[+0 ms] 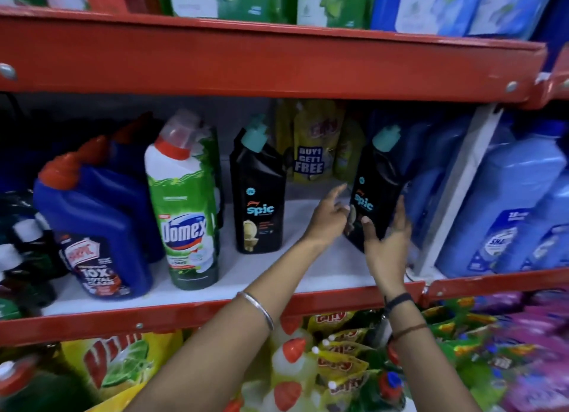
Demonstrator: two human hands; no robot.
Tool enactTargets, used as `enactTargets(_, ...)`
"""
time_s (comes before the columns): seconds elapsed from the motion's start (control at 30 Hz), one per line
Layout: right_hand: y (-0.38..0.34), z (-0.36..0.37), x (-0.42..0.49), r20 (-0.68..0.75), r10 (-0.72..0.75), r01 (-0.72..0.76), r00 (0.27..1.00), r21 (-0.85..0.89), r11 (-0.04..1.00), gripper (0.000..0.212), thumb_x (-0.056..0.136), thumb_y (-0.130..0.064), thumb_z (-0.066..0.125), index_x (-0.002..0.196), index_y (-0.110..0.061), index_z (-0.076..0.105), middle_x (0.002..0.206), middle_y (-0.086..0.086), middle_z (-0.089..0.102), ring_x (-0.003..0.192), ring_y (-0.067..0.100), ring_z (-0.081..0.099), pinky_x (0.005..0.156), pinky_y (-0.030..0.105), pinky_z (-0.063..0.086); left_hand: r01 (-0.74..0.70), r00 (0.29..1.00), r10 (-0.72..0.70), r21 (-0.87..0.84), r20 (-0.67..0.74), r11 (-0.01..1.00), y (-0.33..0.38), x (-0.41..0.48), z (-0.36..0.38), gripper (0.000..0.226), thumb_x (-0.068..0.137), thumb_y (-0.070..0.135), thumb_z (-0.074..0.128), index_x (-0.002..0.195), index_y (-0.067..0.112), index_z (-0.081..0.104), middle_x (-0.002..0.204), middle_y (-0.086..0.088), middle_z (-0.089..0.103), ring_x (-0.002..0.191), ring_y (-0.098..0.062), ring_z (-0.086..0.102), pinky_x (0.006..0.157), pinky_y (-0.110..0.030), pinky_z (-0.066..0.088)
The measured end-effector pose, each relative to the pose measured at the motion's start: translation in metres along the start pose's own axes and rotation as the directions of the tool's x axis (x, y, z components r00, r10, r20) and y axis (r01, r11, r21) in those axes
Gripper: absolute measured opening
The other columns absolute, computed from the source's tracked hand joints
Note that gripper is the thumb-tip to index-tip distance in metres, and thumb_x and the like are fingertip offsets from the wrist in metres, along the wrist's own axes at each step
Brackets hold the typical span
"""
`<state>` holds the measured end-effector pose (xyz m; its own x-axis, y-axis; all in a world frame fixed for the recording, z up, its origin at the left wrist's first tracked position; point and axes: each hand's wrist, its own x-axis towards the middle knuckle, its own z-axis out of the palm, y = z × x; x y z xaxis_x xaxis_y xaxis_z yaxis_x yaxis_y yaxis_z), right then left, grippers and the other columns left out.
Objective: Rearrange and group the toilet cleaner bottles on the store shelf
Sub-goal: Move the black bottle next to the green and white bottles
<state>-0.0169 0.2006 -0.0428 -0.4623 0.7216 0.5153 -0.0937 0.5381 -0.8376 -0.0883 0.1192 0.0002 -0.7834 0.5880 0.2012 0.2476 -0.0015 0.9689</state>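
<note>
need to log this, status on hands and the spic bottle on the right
Right hand shut on the right Spic bottle, bottle tilted. Left hand open beside it, fingers spread. Second Spic bottle upright to the left; bare shelf between them.

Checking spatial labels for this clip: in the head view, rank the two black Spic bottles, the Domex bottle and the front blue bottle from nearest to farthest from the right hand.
1. Right Spic bottle: in the right hand, tilted.
2. Left Spic bottle: upright, mid-shelf, left of both hands.
3. Domex bottle: further left.
4. Front blue bottle: farthest left.
</note>
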Motion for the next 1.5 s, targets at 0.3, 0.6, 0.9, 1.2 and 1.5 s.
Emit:
enactTargets(0.3, 0.018, -0.008, 0.018, -0.004, -0.009, 0.009, 1.000, 0.043, 0.999, 0.062, 0.082, -0.013, 0.068, 0.138, -0.016, 0.042, 0.137, 0.016, 0.052, 0.122, 0.035, 0.055, 0.099, 0.053, 0.048, -0.089, 0.991, 0.089, -0.008, 0.104, 0.996, -0.017, 0.025, 0.011, 0.053, 0.092, -0.009, 0.047, 0.141, 0.004, 0.030, 0.130, -0.014, 0.048, 0.097, -0.011, 0.058, 0.076, -0.015, 0.051)
enactTargets(0.6, -0.009, -0.022, 0.005, 0.114, -0.022, -0.011, 0.993, 0.278, 0.961, 0.047, 0.083, -0.004, 0.067, 0.126, -0.014, 0.051, 0.111, 0.001, 0.061, 0.100, 0.010, 0.060, 0.082, 0.002, 0.045, -0.064, 0.951, 0.088, 0.090, -0.298, 0.994, 0.001, -0.032, 0.004, 0.046, 0.082, 0.004, 0.068, 0.124, 0.020, 0.055, 0.095, -0.002, 0.067, 0.068, -0.021, 0.071, 0.060, -0.045, 0.062)
enactTargets(0.9, -0.049, 0.002, -0.039, 0.310, -0.131, -0.003, 0.942, 0.397, 0.918, 0.042, 0.083, -0.011, 0.068, 0.118, -0.029, 0.051, 0.119, -0.003, 0.063, 0.113, 0.006, 0.060, 0.091, 0.022, 0.051, -0.179, 0.819, 0.320, 0.316, -0.477, 0.932, -0.002, -0.102, -0.056, 0.058, 0.081, 0.020, 0.071, 0.134, 0.030, 0.050, 0.114, 0.001, 0.071, 0.089, -0.005, 0.070, 0.068, -0.011, 0.053)
enactTargets(1.2, -0.061, 0.045, -0.072, 0.424, -0.142, -0.054, 0.894, 0.417, 0.907, 0.045, 0.082, -0.005, 0.068, 0.111, -0.036, 0.052, 0.115, -0.001, 0.067, 0.110, 0.010, 0.063, 0.092, 0.024, 0.050, -0.076, 0.721, 0.358, 0.445, -0.593, 0.892, -0.029, -0.130, -0.090, 0.057, 0.087, 0.017, 0.063, 0.137, 0.029, 0.041, 0.125, -0.003, 0.062, 0.108, -0.024, 0.064, 0.084, -0.046, 0.056)
enactTargets(1.5, -0.057, 0.053, -0.075, 0.449, -0.110, -0.064, 0.887, 0.355, 0.933, 0.027, 0.086, -0.017, 0.065, 0.110, -0.023, 0.054, 0.109, -0.009, 0.067, 0.108, 0.008, 0.064, 0.095, 0.032, 0.053, -0.102, 0.796, 0.368, 0.493, -0.480, 0.864, -0.039, -0.134, -0.094, 0.053, 0.096, 0.023, 0.047, 0.143, 0.032, 0.025, 0.139, -0.010, 0.046, 0.121, -0.032, 0.053, 0.090, -0.051, 0.053)
